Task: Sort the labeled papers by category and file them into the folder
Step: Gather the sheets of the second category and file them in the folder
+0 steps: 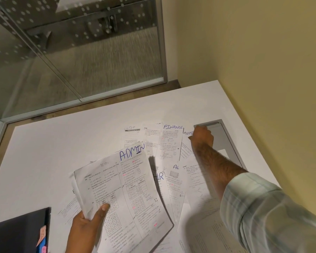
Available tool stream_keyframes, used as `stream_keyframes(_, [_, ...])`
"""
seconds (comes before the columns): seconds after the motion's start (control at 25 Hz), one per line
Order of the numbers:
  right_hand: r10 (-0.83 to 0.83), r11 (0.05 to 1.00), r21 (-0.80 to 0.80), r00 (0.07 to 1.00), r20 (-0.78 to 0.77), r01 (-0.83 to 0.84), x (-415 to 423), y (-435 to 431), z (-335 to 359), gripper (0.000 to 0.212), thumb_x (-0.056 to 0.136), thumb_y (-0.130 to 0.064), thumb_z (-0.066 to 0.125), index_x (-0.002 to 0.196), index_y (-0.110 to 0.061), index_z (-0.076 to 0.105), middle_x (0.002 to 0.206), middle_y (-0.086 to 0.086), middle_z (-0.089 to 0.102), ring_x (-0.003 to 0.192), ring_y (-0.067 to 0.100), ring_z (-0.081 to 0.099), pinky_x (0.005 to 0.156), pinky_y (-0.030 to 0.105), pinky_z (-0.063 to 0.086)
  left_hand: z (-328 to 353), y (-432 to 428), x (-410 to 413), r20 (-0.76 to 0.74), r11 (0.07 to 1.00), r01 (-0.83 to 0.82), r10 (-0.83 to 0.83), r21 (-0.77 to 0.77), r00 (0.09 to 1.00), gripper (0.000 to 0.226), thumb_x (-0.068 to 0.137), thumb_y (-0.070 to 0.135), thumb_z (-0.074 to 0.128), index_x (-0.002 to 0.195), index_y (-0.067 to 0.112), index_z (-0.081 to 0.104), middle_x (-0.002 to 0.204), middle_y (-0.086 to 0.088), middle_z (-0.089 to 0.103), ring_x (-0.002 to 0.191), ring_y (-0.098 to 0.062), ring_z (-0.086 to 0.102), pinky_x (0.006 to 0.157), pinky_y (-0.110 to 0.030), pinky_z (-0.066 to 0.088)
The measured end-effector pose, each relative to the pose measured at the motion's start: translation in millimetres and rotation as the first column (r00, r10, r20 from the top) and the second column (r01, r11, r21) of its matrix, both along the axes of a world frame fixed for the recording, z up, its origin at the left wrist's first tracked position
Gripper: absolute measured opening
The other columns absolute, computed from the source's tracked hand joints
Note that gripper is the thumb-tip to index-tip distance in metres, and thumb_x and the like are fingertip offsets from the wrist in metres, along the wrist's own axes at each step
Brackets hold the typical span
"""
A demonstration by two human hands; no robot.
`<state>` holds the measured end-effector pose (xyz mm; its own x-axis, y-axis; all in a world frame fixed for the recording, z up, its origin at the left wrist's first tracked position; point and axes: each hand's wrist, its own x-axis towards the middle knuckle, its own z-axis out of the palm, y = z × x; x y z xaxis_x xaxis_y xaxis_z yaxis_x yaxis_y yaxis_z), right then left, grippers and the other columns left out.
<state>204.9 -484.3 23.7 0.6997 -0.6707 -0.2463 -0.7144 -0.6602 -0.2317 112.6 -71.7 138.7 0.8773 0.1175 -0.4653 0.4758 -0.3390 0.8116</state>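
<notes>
White bench (62, 143) in yellow-walled corner. Loose papers (171, 141) spread mid-bench: light, floppy, slide easily; lift by edge. Left grip (87, 225) pinches ADMIN sheet (124, 179) at lower corner. Right grip (202, 136) over far ADMIN sheet (187, 133), fingers curled; hold unclear. Dark folder (16, 232) at near-left.

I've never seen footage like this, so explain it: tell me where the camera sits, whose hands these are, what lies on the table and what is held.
There is no machine: one camera worn on a person's head looks down at their hands. A white table is strewn with printed sheets hand-labelled at the top, such as the FINANCE sheet and the HR sheet. The left hand holds the ADMIN sheet, thumb on top. The right hand reaches to a far sheet whose label starts ADM; whether it grips it is unclear. A dark folder with coloured tabs lies at the near left.
</notes>
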Motion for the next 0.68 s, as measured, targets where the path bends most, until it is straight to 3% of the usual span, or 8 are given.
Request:
stream_keyframes(0.16, [-0.092,0.991,0.099,0.994,0.058,0.085,-1.0,-9.0,-0.8,0.025,0.092,-0.016,0.073,0.113,-0.007,0.063,0.11,0.012,0.07,0.095,0.029,0.069,0.07,0.033,0.051,-1.5,3.1,-0.9,-0.003,1.0,-0.013,0.013,-0.003,1.0,0.029,0.086,0.018,0.077,0.113,0.011,0.069,0.091,0.005,0.071,0.086,-0.013,0.065,0.07,-0.024,0.045])
stream_keyframes(0.28, [-0.085,0.984,0.164,0.991,0.102,0.068,-4.6,-12.9,-3.0,0.012,0.094,-0.006,0.061,0.104,-0.007,0.065,0.107,0.011,0.072,0.093,0.029,0.068,0.073,0.034,0.054,-0.8,5.4,-1.8,0.006,1.0,-0.014,0.014,-0.001,1.0,0.029,0.087,0.019,0.077,0.113,0.011,0.068,0.09,0.006,0.07,0.086,-0.012,0.064,0.071,-0.025,0.045])
stream_keyframes(0.48, [-0.093,0.983,0.182,0.943,0.321,0.035,-11.2,-11.7,24.1,0.013,0.098,-0.012,0.05,0.088,-0.014,0.057,0.092,0.006,0.071,0.072,0.022,0.064,0.049,0.024,0.04,0.6,4.8,-1.6,0.008,0.999,-0.009,0.01,-0.03,1.0,0.025,0.087,0.02,0.076,0.111,0.014,0.068,0.088,0.008,0.071,0.086,-0.013,0.065,0.071,-0.027,0.046])
stream_keyframes(0.6, [-0.017,0.986,0.162,0.923,0.385,-0.049,-17.3,-13.9,55.8,0.018,0.099,-0.015,0.044,0.084,-0.013,0.054,0.087,0.005,0.071,0.07,0.021,0.066,0.046,0.023,0.039,3.9,2.6,-3.1,0.02,0.998,0.005,-0.004,-0.055,1.0,0.022,0.088,0.02,0.075,0.108,0.017,0.067,0.084,0.015,0.073,0.089,-0.014,0.067,0.074,-0.028,0.048])
stream_keyframes(0.68, [0.024,0.996,0.067,0.916,0.402,-0.055,-24.1,-18.8,79.5,0.018,0.101,-0.015,0.044,0.088,-0.011,0.057,0.089,0.006,0.071,0.07,0.021,0.063,0.046,0.023,0.033,4.0,2.8,-5.1,0.022,0.997,0.005,-0.003,-0.083,1.0,0.025,0.088,0.022,0.075,0.111,0.018,0.067,0.092,0.01,0.074,0.092,-0.017,0.068,0.074,-0.028,0.049])
